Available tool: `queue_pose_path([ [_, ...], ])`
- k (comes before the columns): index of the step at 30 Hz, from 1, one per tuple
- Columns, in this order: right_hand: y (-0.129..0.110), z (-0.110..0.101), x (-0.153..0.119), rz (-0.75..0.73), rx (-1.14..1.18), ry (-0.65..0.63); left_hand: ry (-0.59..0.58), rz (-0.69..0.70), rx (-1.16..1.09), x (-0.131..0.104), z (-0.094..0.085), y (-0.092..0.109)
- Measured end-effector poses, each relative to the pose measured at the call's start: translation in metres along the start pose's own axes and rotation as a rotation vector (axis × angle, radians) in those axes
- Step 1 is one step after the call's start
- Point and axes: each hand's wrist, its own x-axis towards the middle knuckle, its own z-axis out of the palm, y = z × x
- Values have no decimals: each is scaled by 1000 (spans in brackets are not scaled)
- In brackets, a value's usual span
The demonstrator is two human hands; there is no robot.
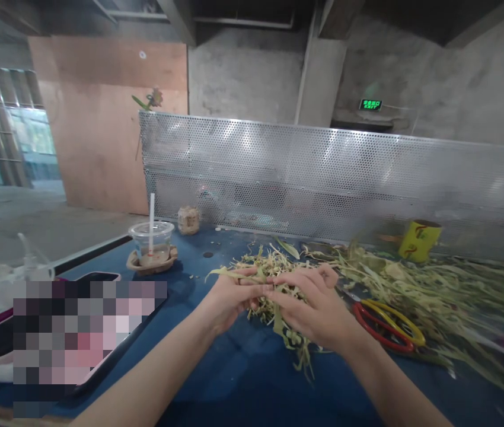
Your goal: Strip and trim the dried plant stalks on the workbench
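Note:
My left hand [234, 296] and my right hand [309, 299] meet over a loose pile of pale green plant scraps [294, 338] on the blue table. Between the fingers of both hands is a long green leaf [229, 273], its tip sticking out to the left. The thumbs and fingertips press together around it. Just right of my right hand lie scissors [388, 326] with red and yellow handles. Longer leafy stems [403, 281] spread over the right side of the table.
A tablet [96, 332] with a blurred screen lies at left. Behind it is a plastic cup [152, 240] with a straw in a cardboard holder. A small jar [188, 220] and a yellow roll [420, 240] stand near the perforated metal panel [256, 172].

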Motion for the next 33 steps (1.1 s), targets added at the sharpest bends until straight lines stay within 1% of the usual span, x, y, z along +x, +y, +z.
queue_pose_path([
  [3,1,-1,0,15,46,13,-30,19,10,0,0,-1],
  [7,3,2,7,126,277,73,-20,120,143,0,0,-3],
  [9,3,4,10,207,375,90,-12,151,223,-1,0,-3],
  [12,3,6,11,352,500,42,-26,141,300,-1,1,-6],
  [14,2,6,11,392,541,-34,-65,133,352,-1,0,-8],
  [16,2,5,11,367,532,-87,-136,129,381,-1,-1,-10],
  [17,2,5,11,339,518,-88,-173,125,376,0,-1,-10],
  [18,3,3,11,305,504,-72,-205,117,360,0,-1,-10],
  [20,3,0,12,215,489,-23,-224,95,306,-1,-2,-9],
  [22,3,-3,12,140,484,-3,-187,46,261,-1,-2,-7],
  [23,3,-5,13,117,488,-14,-163,14,248,-2,-2,-6],
  [26,2,-7,12,115,530,-75,-131,-67,220,-1,-2,-5],
  [29,1,-4,10,208,631,-108,-98,-69,211,-1,-3,-6],
  [31,0,-1,10,291,720,-124,-72,-30,238,0,-2,-7],
  [33,-2,4,10,412,828,-149,-80,27,284,0,-2,-9],
])
